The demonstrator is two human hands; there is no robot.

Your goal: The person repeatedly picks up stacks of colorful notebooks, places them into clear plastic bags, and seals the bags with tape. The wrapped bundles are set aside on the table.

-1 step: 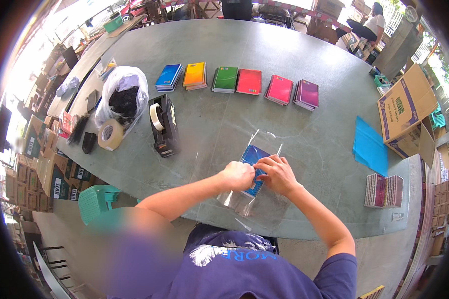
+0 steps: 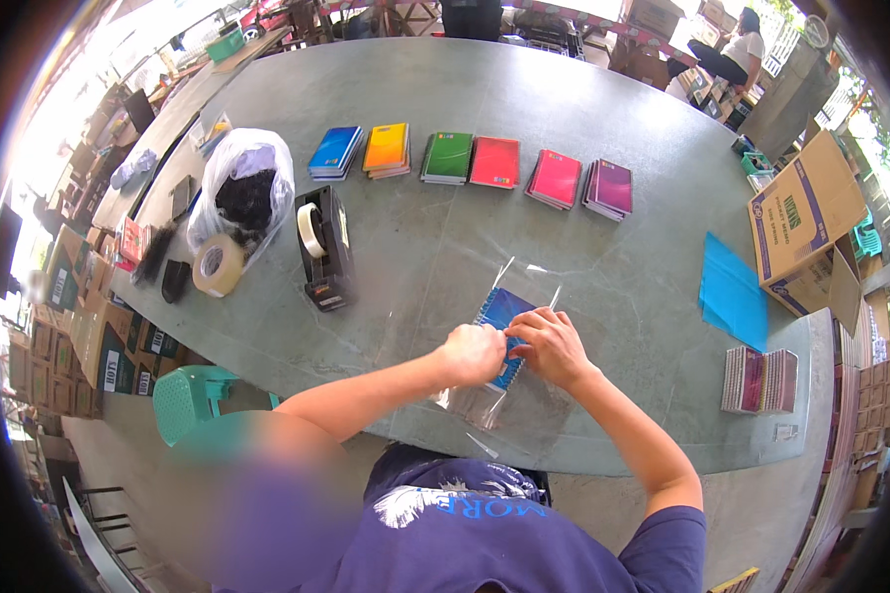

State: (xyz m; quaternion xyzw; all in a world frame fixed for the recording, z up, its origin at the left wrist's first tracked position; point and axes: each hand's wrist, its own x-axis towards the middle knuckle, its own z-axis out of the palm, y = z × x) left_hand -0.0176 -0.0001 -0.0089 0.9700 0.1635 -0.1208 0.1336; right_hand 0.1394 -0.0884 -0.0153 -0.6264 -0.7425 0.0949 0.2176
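A blue spiral notebook (image 2: pixel 505 304) lies at a slant near the table's front edge, with clear plastic film (image 2: pixel 524 413) spread around it. Over the notebook's middle, my left hand (image 2: pixel 475 354) is closed, its thumb side toward the right. My right hand (image 2: pixel 550 346) meets it there with bent fingers pressed together in a pinch. The fingertips nearly touch, and whatever is between them is too small to make out. Both hands cover part of the notebook's cover. Whether the film lies over or under the notebook is hard to tell.
Beyond stand stacks of notebooks: blue (image 2: pixel 335 150), yellow (image 2: pixel 386 148), green (image 2: pixel 448 156), red (image 2: pixel 494 161), pink (image 2: pixel 554 178), purple (image 2: pixel 609 188). A tape dispenser (image 2: pixel 336 267), tape roll (image 2: pixel 235 271) and plastic bag (image 2: pixel 275 163) are left; a carton (image 2: pixel 796 222), blue sheet (image 2: pixel 734 289) and more notebooks (image 2: pixel 752 381) right.
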